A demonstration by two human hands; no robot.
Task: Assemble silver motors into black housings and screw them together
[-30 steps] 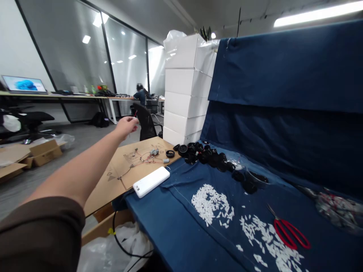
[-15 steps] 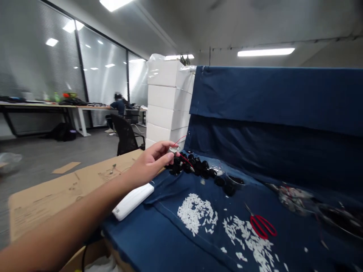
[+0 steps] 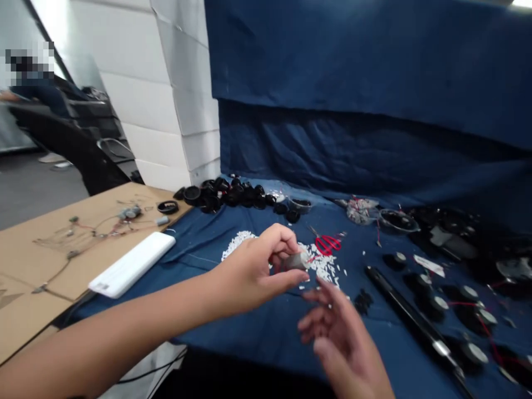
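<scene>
My left hand [image 3: 270,266] is closed around a small grey cylinder, which looks like a small motor [image 3: 296,261], with red wire at its end. Just to the lower right, my right hand [image 3: 341,332] is partly blurred, its fingers apart and nothing in them. Behind the hands lie small white pieces [image 3: 326,269] in loose piles on the blue cloth [image 3: 241,316]. Red-handled scissors [image 3: 327,244] rest beside them.
Black round parts [image 3: 245,194] are heaped at the back. On the right lie a black pen-shaped tool [image 3: 411,316] and several black parts with silver cylinders [image 3: 440,303]. A white box-like bar [image 3: 133,265] and wired parts [image 3: 131,212] lie left, near stacked white boxes [image 3: 153,105]. A person [image 3: 37,94] sits beyond.
The view has swung right and down. My left hand has come from the far left side to the middle, still holding the grey cylinder. My right hand has come into view.
</scene>
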